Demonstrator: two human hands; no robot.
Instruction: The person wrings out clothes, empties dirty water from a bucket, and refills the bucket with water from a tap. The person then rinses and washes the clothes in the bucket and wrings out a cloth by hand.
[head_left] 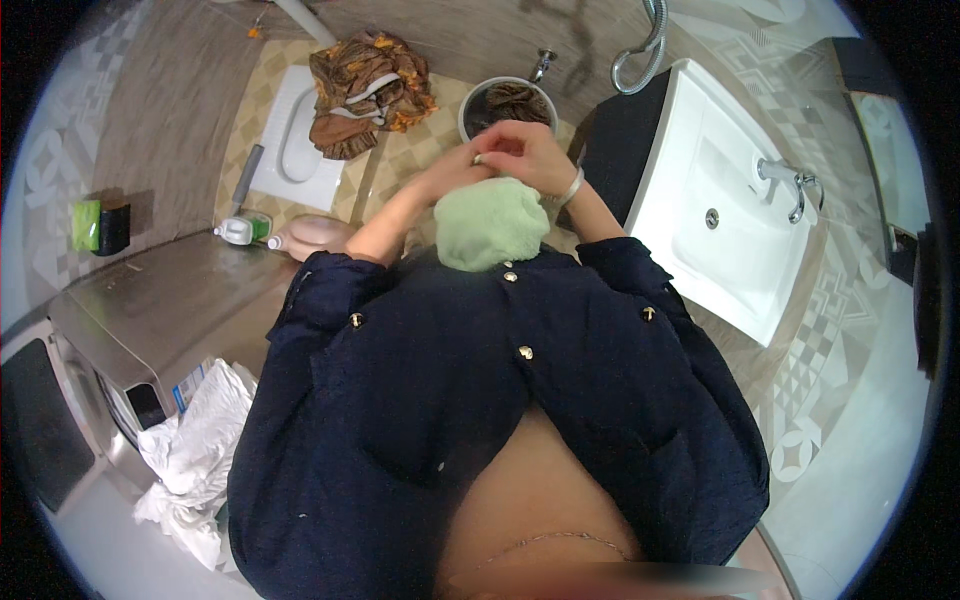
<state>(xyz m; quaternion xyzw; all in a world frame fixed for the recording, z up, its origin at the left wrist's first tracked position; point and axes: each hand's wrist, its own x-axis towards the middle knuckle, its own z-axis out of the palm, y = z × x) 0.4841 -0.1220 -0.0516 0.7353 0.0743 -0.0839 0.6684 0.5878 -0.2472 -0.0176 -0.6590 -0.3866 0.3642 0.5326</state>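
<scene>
My left hand (455, 174) and my right hand (530, 155) meet in front of my body, fingers closed together. The right fingers curl over the left ones and hide part of them. A small pale ring-like thing (480, 159) shows where they meet; whether it is worn or held is unclear. Just below the hands, between my forearms, a bunched light green towel (490, 225) sits close to my dark shirt. What keeps it there cannot be seen. Beyond the hands, a round bucket (466, 112) holds dark brown cloth (515, 104).
A brown and orange cloth heap (368, 95) lies partly over a white squat toilet (300, 150). At right stands a white washbasin (690, 220) with a tap (790, 180). Bottles (312, 235) stand left, near a metallic-topped appliance (165, 310) and white crumpled cloth (205, 430).
</scene>
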